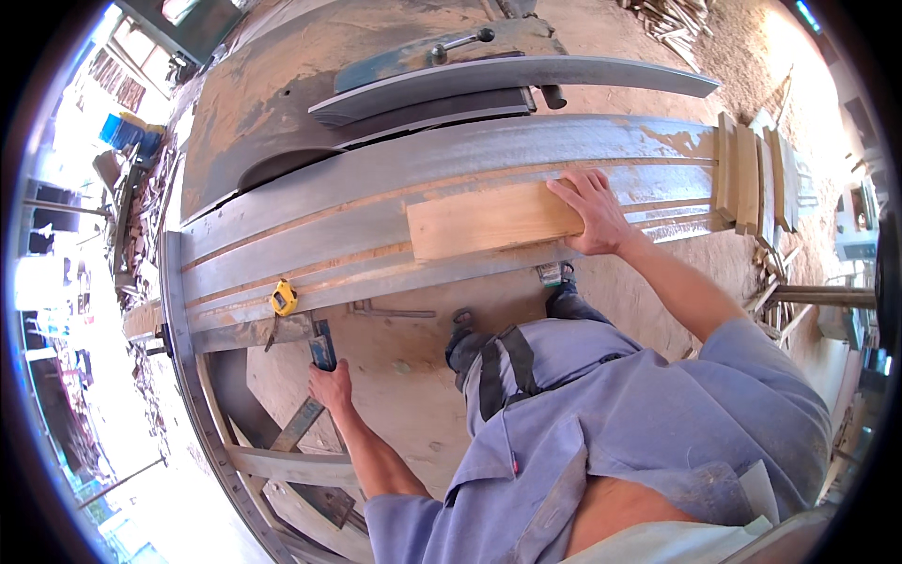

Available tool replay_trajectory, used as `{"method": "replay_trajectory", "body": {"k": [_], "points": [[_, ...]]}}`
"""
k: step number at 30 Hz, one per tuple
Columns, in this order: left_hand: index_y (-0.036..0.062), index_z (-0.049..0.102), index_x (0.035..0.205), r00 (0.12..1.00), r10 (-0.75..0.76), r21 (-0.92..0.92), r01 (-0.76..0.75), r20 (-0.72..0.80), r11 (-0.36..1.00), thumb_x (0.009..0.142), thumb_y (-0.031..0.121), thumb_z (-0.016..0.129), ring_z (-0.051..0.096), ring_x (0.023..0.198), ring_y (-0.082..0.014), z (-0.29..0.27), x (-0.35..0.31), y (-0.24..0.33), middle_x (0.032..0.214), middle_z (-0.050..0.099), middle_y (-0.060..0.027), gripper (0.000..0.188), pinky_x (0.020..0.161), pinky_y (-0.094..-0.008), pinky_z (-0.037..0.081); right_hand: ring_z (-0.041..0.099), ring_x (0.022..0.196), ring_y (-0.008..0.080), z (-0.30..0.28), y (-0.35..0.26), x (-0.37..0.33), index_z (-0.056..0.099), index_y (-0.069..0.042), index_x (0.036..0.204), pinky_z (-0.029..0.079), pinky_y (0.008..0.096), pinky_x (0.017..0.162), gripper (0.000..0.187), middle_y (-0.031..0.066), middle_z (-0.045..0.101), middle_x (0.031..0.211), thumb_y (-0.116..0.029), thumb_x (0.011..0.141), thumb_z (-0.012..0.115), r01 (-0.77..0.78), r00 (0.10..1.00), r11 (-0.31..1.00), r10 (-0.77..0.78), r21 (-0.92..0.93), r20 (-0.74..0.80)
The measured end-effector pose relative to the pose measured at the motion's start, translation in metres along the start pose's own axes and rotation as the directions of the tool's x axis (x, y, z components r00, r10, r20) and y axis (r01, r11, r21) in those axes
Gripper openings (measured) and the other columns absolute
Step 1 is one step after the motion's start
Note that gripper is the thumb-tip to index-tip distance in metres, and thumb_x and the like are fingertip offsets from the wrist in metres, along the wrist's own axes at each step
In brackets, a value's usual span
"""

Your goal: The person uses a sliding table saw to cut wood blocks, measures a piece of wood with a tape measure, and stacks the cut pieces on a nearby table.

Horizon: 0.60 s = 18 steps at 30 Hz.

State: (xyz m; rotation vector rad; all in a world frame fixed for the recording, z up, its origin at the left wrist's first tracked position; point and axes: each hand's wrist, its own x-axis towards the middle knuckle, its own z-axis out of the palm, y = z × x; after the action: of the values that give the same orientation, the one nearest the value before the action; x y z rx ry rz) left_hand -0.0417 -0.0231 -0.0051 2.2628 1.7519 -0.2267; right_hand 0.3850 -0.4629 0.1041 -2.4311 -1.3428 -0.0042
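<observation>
A pale wooden board lies flat along the grooved metal sliding table of a saw. My right hand grips the board's right end, with the thumb on top and the fingers at the far edge. Below the table's near edge, my left hand is closed round the lower end of a dark blue handle-like piece. A yellow tape measure rests on the table's near edge, left of the board. Beyond the table, a dark round saw blade shows at the slot.
A long grey fence lies across the far side, by a lever with a black knob. Several wooden pieces stand at the table's right end. Offcuts and sawdust cover the floor at the far right.
</observation>
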Motion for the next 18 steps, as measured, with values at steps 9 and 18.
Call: {"method": "replay_trajectory", "body": {"k": [9,18], "points": [[-0.0067,0.039,0.154,0.978,-0.011,-0.048,0.001,-0.210,0.999,0.072,0.044,0.086,0.047,0.140,-0.0476,0.041,0.000,-0.026,0.153,0.047,-0.0311,0.107,0.120,-0.0536,0.034,0.046,0.132,0.0410,0.034,-0.013,0.049,0.059,-0.010,0.143,0.031,0.0565,0.119,0.090,0.0197,0.048,0.142,-0.020,0.058,0.087,0.004,0.989,0.994,0.012,0.109,-0.148],[-0.0078,0.042,0.152,0.902,0.010,-0.458,-0.229,-0.432,0.859,0.082,0.007,0.077,0.037,0.148,-0.0433,0.052,-0.125,0.179,0.155,0.045,-0.0276,0.079,0.124,-0.0513,0.030,0.041,0.141,0.0411,0.060,-0.049,0.127,0.057,-0.009,0.145,0.026,0.0587,0.123,0.090,0.0225,0.044,0.149,-0.022,0.063,0.090,0.041,0.998,0.992,-0.034,0.118,-0.057]]}}
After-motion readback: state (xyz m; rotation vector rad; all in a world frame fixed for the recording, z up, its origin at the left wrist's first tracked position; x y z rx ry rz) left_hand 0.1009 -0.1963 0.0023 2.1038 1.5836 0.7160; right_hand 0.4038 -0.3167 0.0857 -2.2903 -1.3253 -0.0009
